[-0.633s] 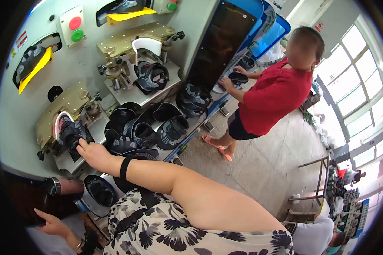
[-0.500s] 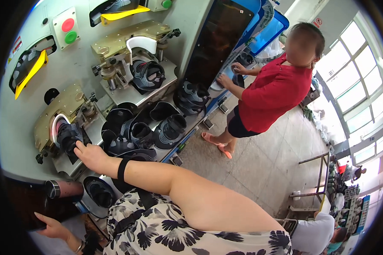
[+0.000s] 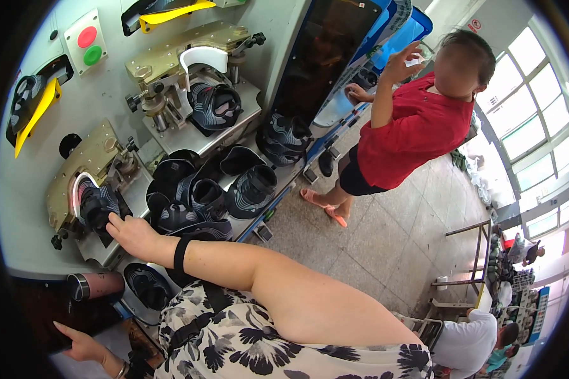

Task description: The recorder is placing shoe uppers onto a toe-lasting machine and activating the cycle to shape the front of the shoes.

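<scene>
A black and grey shoe upper [image 3: 97, 205] sits on the mould of the nearer-left press [image 3: 76, 174], its heel against a white curved pad. The fingers of my right hand [image 3: 133, 237], a black band on the wrist, are closed on the near end of this upper; the fingertips are partly hidden. At the lower left my left hand [image 3: 84, 346] has its index finger stretched out beside a dark glossy panel [image 3: 47, 312], and nothing shows in it. Another upper [image 3: 215, 106] sits on the second press [image 3: 189, 63].
Several shoe uppers [image 3: 251, 191] crowd the ledge between the presses and me. A pink tumbler [image 3: 96, 286] lies near another upper [image 3: 147, 286]. Red and green buttons [image 3: 86, 46] are on the machine wall. A co-worker in a red top [image 3: 401, 136] stands at the right.
The co-worker has raised one hand to head height and turned slightly. My view has shifted a little. My right hand stays at the upper, and my left hand has barely moved.
</scene>
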`<state>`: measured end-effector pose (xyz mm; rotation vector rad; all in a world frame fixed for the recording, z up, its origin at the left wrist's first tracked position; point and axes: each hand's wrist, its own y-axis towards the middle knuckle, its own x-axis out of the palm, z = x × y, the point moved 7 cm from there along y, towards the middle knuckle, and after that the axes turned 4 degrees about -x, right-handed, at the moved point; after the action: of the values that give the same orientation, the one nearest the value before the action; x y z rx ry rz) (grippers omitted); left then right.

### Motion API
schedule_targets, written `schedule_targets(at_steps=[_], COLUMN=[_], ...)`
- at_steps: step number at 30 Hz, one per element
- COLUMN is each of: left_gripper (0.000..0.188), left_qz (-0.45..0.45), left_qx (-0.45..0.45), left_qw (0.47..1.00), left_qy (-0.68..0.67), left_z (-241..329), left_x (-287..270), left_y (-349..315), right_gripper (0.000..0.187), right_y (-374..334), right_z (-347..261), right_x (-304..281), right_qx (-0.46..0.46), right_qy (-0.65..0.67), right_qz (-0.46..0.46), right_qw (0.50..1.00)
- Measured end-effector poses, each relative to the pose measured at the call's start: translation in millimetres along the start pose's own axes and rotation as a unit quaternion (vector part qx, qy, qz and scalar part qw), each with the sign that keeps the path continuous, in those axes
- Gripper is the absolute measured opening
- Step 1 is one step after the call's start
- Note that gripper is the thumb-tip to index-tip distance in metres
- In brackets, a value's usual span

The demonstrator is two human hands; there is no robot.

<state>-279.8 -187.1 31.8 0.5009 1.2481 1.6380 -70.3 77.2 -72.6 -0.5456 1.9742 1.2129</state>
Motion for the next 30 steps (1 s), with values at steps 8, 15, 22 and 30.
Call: schedule_targets(at_steps=[8, 15, 22, 30], left_gripper=[0.039, 0.039, 0.038, 0.038], left_qz=[-0.003, -0.004, -0.007, -0.005], left_qx=[0.000, -0.025, -0.047, -0.014], left_qw=[1.000, 0.999, 0.999, 0.999], left_qy=[-0.021, -0.024, -0.020, -0.053], left_z=[-11, -5, -4, 13], left_x=[1, 0, -1, -1], left_y=[0, -4, -4, -3], right_gripper=[0.032, 0.025, 0.026, 0.031], right_y=[1, 8, 8, 7], right_z=[-1, -5, -5, -3], right_x=[-4, -16, -15, -14], right_qx=[-0.006, 0.007, 0.008, 0.022], right_qy=[0.005, -0.004, 0.006, 0.007], right_qz=[-0.008, 0.020, 0.027, 0.013], right_qw=[1.000, 1.000, 1.000, 1.000])
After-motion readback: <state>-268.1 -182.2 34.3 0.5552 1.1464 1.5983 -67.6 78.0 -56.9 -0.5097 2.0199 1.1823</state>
